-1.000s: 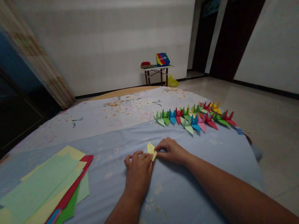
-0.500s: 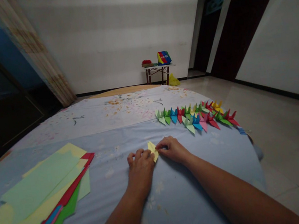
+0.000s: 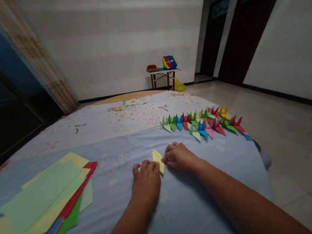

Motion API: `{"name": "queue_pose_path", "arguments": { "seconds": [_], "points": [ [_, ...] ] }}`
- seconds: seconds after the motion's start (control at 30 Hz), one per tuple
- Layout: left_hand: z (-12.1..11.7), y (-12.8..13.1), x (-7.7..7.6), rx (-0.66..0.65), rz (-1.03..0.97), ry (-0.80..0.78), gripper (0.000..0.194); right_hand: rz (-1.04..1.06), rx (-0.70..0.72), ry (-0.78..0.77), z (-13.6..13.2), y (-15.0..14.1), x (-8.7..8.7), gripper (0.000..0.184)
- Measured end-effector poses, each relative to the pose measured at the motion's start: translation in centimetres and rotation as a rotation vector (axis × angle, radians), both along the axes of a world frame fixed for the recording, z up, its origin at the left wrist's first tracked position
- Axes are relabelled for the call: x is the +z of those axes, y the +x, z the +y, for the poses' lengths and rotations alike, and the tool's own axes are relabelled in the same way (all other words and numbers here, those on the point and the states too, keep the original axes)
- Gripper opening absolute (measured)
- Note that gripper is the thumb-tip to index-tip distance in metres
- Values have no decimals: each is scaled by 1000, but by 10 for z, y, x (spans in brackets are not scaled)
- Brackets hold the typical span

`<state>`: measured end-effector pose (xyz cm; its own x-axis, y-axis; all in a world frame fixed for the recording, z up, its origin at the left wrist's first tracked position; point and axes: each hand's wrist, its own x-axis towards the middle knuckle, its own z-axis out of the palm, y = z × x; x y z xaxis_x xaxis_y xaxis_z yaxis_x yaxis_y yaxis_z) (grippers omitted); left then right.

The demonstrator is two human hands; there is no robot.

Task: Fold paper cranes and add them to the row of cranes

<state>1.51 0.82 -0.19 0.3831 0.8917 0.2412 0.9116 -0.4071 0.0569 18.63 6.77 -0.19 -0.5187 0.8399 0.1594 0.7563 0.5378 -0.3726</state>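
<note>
A small pale yellow paper (image 3: 157, 158), folded to a narrow kite shape, lies on the cloth between my two hands. From the left, my left hand (image 3: 146, 182) holds its edge down with bent fingers; the thumb is mostly hidden. On the other side, my right hand (image 3: 180, 158) pinches the paper's right edge between thumb and forefinger, the other fingers curled in. Beyond my right hand stand rows of folded paper cranes (image 3: 192, 118) in green, blue, red, pink and yellow.
A stack of coloured paper sheets (image 3: 44, 190) lies at the left of the round table, which has a pale blue cloth (image 3: 121, 222). A small table (image 3: 164, 71) with a colourful box (image 3: 169, 62) stands by the far wall. Dark doors (image 3: 264, 20) are at the right.
The view has shifted slightly. Both hands stay at the yellow paper; the fingers of my right hand have curled a little more at its right edge.
</note>
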Motion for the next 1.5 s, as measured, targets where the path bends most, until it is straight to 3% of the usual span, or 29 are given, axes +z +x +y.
{"name": "queue_pose_path", "arguments": {
  "seconds": [0.33, 0.63, 1.0, 1.33, 1.5],
  "points": [
    [-5, 2, 0, -11, 7, -35, 41, 65, 25, 43, -8, 0, -3, 31],
    [-4, 3, -8, -2, 7, -57, 44, 25, 34, 0, -6, 2, -1, 29],
    [-4, 2, -2, 17, -51, -140, 46, -75, 24, -3, -5, 0, 4, 25],
    [-4, 1, -4, 21, -38, -148, 48, -35, 34, 45, -9, -3, -2, 26],
    [-4, 0, -9, 50, -154, -101, 42, 59, -11, 55, -6, -3, -9, 28]
  ]
}}
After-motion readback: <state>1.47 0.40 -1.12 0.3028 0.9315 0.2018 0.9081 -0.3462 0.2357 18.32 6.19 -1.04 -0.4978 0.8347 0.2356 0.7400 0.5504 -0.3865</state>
